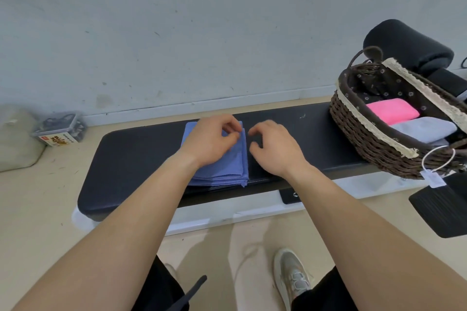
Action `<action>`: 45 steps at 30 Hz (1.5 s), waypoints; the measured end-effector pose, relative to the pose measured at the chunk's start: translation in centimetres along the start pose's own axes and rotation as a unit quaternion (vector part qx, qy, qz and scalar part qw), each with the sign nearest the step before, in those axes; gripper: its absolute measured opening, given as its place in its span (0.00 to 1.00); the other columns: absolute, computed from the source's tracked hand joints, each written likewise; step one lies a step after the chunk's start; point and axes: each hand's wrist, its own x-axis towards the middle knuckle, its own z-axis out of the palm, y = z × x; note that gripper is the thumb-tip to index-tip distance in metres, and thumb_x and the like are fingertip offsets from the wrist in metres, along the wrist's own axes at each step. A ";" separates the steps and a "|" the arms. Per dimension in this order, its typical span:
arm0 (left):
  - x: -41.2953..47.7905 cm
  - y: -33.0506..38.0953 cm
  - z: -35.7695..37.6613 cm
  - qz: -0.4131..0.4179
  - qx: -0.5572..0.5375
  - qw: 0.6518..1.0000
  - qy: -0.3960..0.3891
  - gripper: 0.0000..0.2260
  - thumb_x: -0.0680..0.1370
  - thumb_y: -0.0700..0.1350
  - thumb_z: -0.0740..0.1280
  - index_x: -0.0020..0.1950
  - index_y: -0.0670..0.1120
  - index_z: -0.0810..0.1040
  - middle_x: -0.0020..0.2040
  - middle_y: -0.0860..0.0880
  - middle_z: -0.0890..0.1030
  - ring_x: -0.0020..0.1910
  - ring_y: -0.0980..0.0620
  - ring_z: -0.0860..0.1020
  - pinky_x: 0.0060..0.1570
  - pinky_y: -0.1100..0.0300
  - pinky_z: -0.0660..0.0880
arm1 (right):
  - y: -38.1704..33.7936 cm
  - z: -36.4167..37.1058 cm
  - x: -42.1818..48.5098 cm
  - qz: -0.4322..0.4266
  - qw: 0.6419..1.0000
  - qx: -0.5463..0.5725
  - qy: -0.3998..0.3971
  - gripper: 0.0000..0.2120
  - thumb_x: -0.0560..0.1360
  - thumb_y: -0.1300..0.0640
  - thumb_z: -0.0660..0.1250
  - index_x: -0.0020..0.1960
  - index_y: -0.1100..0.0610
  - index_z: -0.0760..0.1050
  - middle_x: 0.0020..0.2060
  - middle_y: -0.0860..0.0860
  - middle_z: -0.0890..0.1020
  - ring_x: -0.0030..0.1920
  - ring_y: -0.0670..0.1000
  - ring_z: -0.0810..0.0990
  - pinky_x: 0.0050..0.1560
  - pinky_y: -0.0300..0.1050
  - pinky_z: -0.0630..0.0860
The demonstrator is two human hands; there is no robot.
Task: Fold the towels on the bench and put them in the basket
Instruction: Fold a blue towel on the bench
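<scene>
Head view: the blue towel [222, 171] lies folded in a thick rectangle on the black bench [131, 159], a little left of the middle, with its stacked layers showing along the near edge and the right edge; the left hand [212, 139] rests on top of it, fingers curled, and the thumb and fingertips pinch the towel near its far right corner. The right hand [275, 146] is just beside the towel's right edge, over the bare bench; its fingers are loosely curled, the thumb is apart from them, and it holds nothing.

The basket [358, 124], dark wicker with a pale lace band at the rim, stands on the right end of the bench, well apart from the blue towel; inside it a pink towel [391, 111] and a grey towel [424, 129] lie folded side by side, touching. A white tag [433, 178] hangs from the basket's near side.

On the floor to the left of the bench stands a clear plastic box [60, 129] with dark small things inside; a light shoe [293, 278] is on the floor near the bottom of the view.
</scene>
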 end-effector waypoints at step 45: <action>-1.8 -6.1 -5.7 -0.108 -0.004 0.994 -0.032 0.17 0.78 0.49 0.70 0.66 0.51 0.74 0.54 0.54 0.78 0.54 0.51 0.77 0.53 0.57 0.72 | -3.4 2.1 4.7 0.011 0.986 0.136 -0.092 0.38 0.74 0.56 0.66 0.80 0.53 0.53 0.76 0.50 0.64 0.77 0.53 0.60 0.73 0.52 0.63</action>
